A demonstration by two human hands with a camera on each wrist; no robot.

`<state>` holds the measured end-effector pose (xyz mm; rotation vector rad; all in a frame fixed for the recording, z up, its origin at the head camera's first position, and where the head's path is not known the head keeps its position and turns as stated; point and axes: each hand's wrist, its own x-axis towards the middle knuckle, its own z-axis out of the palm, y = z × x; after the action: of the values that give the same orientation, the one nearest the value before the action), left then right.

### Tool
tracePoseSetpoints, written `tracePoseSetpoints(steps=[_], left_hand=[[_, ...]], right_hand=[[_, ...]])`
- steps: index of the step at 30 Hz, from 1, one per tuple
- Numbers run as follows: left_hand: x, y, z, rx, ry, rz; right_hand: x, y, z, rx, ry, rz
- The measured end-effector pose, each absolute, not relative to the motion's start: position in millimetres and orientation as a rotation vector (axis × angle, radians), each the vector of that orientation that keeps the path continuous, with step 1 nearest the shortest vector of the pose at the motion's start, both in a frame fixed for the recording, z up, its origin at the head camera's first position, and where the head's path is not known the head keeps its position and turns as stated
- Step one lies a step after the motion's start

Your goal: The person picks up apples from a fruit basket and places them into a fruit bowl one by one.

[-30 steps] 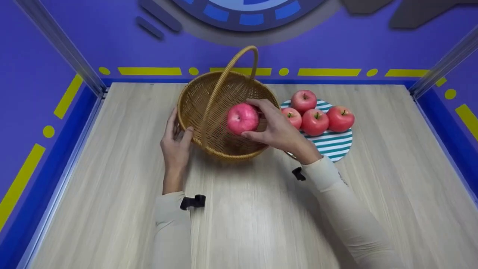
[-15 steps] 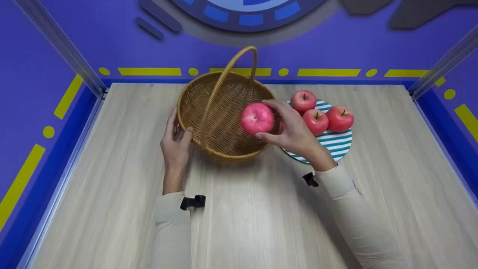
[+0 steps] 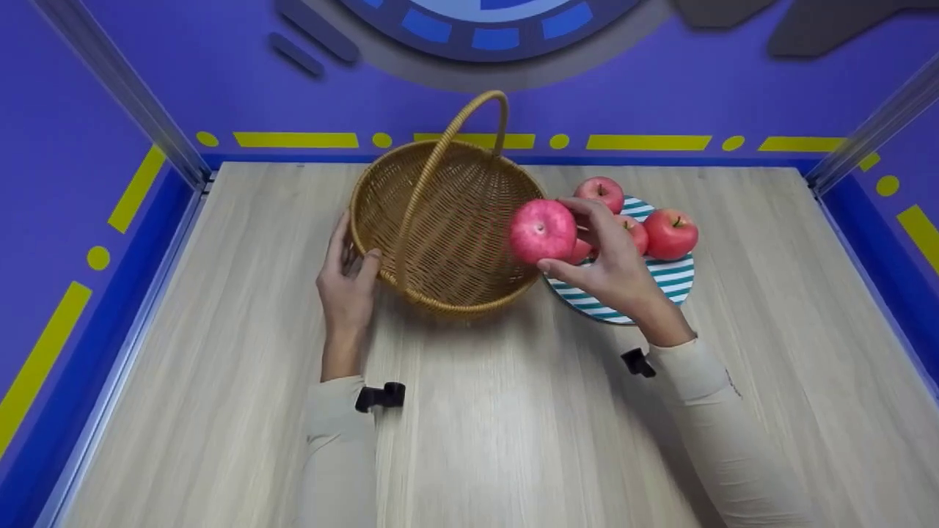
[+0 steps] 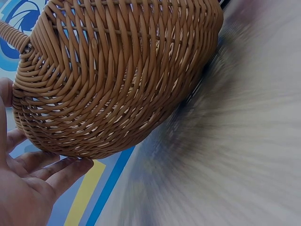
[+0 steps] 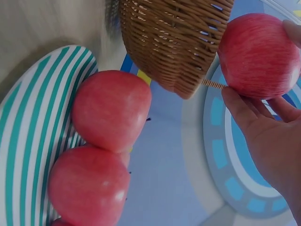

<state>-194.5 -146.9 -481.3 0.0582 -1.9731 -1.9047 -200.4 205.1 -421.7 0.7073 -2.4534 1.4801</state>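
Observation:
My right hand (image 3: 616,268) grips a red apple (image 3: 543,231) between thumb and fingers, its base facing up in the head view. The apple is above the basket's right rim, near the plate. In the right wrist view the held apple (image 5: 258,55) is well above the plate. My left hand (image 3: 347,290) holds the left side of a brown wicker basket (image 3: 455,242), thumb at the rim and fingers along the outer wall (image 4: 108,84). The basket's visible inside holds nothing. Several more apples (image 3: 670,235) sit on a round plate (image 3: 667,275) with green and white stripes, partly hidden by my right hand.
The basket's arched handle (image 3: 455,132) rises over its middle. Blue panels (image 3: 645,95) with yellow marks stand behind and at both sides of the pale wooden table (image 3: 469,425).
My right hand has carried the apple rightward, from over the basket's inside to its right rim beside the plate. The left hand and basket have stayed put.

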Motion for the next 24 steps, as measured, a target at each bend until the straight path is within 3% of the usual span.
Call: tracePoseSetpoints(steps=[24], left_hand=[[-194,-150,-487,0.056,-2.015,-1.855]], right_hand=[[-187,250,-436,0.604,-2.331,1.443]])
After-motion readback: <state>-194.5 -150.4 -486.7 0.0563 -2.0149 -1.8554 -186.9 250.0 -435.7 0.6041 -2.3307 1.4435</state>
